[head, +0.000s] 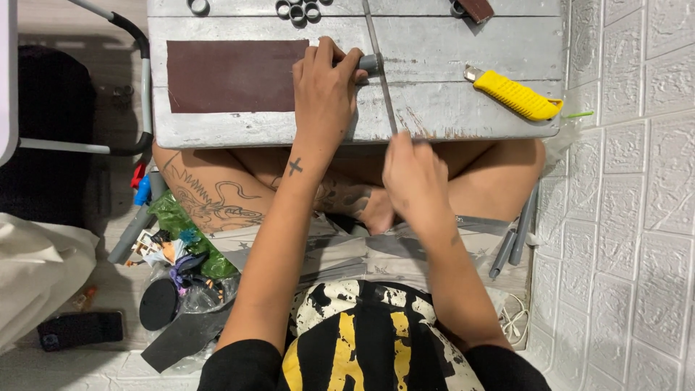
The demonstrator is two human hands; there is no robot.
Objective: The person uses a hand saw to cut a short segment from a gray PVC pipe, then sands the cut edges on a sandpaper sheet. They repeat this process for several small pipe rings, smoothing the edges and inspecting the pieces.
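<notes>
On table [217, 127], hands [326, 90] gripping pipe [371, 63]

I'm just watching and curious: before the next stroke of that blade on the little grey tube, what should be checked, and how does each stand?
1. Left hand pins the grey tube on the board: ok.
2. Right hand grips the saw blade: ok, though blurred.
3. Blade lies across the tube: ok.
4. Left fingers clear of the blade: cannot tell.
5. Yellow utility knife out of the way: ok.
</notes>
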